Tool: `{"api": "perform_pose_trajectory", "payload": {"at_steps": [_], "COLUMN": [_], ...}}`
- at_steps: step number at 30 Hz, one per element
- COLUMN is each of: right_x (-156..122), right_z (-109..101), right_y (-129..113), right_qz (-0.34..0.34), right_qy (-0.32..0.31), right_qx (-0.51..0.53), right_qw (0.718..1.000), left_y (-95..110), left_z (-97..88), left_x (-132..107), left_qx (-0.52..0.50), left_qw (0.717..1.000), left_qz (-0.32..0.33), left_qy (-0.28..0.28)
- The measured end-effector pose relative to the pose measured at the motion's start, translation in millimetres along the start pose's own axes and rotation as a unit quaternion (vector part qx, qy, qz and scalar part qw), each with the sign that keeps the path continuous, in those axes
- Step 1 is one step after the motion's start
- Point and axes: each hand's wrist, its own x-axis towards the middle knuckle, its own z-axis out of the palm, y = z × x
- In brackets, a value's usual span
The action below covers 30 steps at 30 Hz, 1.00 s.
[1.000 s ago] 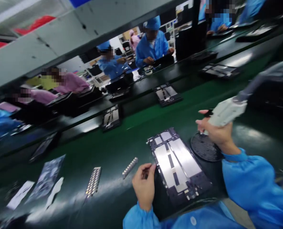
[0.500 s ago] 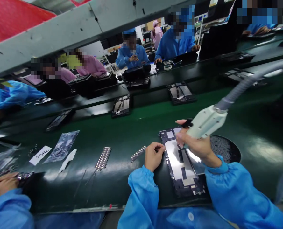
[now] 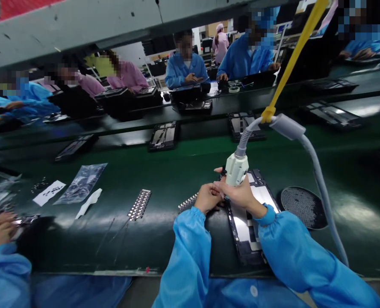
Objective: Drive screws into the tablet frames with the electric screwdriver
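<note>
dim hall | overhead glare on belt [image 3: 353,209] | edges warped, blurred

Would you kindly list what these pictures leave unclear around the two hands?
- Head view: the tool tip, hidden behind the right hand.
- What the left hand pinches, covered by its fingers.
- The panel edge under both hands.
- The round tray contents, too small.

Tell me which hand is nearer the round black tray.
Right. The right hand grips the screwdriver over the device, just left of the round black tray; the left hand sits farther left.
</note>
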Motion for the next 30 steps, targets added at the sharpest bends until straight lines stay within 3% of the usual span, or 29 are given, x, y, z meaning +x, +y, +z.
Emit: {"api": "perform_pose_trajectory", "payload": {"at_steps": [15,22,25,27,28,30], "right_x": [-7,-9,-16,-21,-23,-26], "right_z": [3,3,-17,-41,-55,-83], "right_y": [2,-13,-32,-43,-46,-51], "right_qz": [-0.004,-0.020,-0.039,-0.041,-0.043,-0.056], "right_qy": [-0.017,0.027,0.054,0.051,0.056,0.097], "right_qx": [-0.056,-0.024,0.009,0.003,-0.013,-0.040], "right_qw": [0.998,0.999,0.998,0.998,0.997,0.993], "left_y": [-3,-7,-19,-29,-34,-41], "left_z": [-1.9,6.6,0.3,-17.1,-29.3,-57.5], "left_x": [-1,-6,-22,-38,-46,-63], "left_qx": [0.003,-0.013,-0.027,0.020,0.069,0.188], "left_qw": [1.000,0.999,0.998,0.997,0.993,0.957], "left_qz": [0.026,0.033,0.038,0.053,0.063,0.087], "left_qy": [0.017,0.041,0.037,0.047,0.078,0.203]}}
